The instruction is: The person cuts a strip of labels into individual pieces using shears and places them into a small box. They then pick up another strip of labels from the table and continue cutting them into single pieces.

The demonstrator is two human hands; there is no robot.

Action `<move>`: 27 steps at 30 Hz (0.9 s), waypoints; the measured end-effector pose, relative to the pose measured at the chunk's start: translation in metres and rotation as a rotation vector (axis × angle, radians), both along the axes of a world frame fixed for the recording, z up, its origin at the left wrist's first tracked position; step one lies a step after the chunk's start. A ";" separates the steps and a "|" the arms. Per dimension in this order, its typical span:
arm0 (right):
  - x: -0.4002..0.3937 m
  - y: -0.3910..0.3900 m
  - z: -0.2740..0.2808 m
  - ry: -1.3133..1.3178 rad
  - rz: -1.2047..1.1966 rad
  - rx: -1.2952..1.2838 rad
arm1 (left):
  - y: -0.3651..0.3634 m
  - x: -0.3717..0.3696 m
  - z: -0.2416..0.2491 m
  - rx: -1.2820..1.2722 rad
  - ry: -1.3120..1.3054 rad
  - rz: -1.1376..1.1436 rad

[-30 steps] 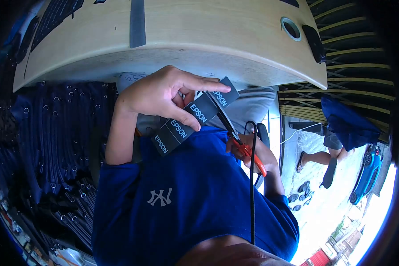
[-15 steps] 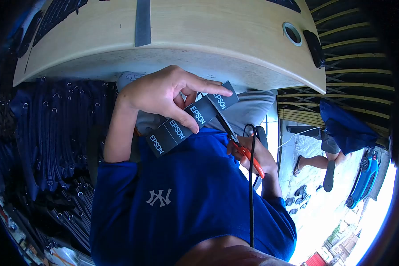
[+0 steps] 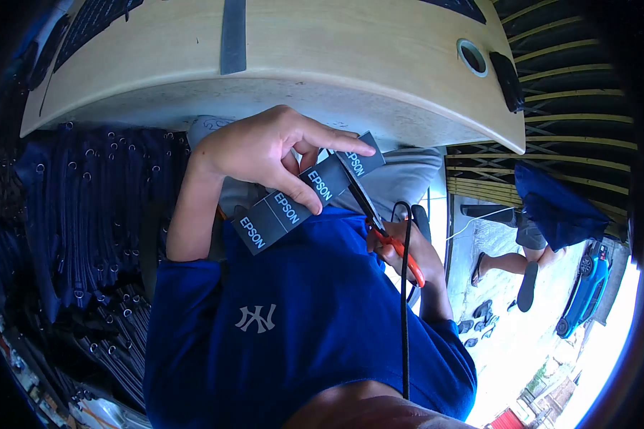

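Note:
My left hand [image 3: 272, 154] pinches a dark label strip [image 3: 254, 229] printed with repeated white "EPSON" lettering, thumb across its middle and a finger stretched along its upper end. My right hand [image 3: 401, 243] is wrapped round scissors [image 3: 408, 261] with orange-red handles. Their dark blades point up and left and lie across the strip, between the topmost label and the one below it. The top label sits slightly out of line with the others. Both hands are in front of my blue shirt [image 3: 322, 307], below the table edge.
Ahead is a wooden table [image 3: 350, 50] with a grey strip [image 3: 234, 36], a tape roll [image 3: 472, 57] and a black object [image 3: 506, 80] on it. Dark straps with metal rings [image 3: 93, 207] hang at left. A black cord [image 3: 406, 322] hangs before me. Right, a person's leg [image 3: 504, 263] shows near a folding gate.
My hands, the strip and the scissors keep almost the same position. The view has shifted very slightly.

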State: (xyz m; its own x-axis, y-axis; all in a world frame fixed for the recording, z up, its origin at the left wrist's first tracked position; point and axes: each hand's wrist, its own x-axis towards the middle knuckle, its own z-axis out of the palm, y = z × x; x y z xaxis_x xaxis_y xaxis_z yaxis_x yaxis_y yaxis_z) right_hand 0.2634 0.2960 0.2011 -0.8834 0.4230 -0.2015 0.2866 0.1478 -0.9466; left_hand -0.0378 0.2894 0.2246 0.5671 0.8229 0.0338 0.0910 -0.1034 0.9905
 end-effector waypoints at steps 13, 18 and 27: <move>0.001 -0.004 -0.002 -0.038 -0.050 0.120 | 0.002 -0.004 0.008 0.008 0.137 -0.001; 0.002 -0.006 -0.005 -0.045 -0.072 0.147 | 0.005 -0.004 -0.002 -0.049 0.054 0.043; 0.007 -0.006 -0.008 -0.045 -0.083 0.027 | 0.023 -0.017 0.026 -0.037 0.052 0.128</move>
State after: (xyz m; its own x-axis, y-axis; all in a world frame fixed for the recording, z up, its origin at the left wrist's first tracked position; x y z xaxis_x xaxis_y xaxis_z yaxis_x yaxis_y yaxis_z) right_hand 0.2705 0.2902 0.1930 -0.8353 0.5004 -0.2276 0.3412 0.1473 -0.9284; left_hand -0.0543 0.3120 0.2502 0.4579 0.8887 -0.0249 0.1527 -0.0509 0.9870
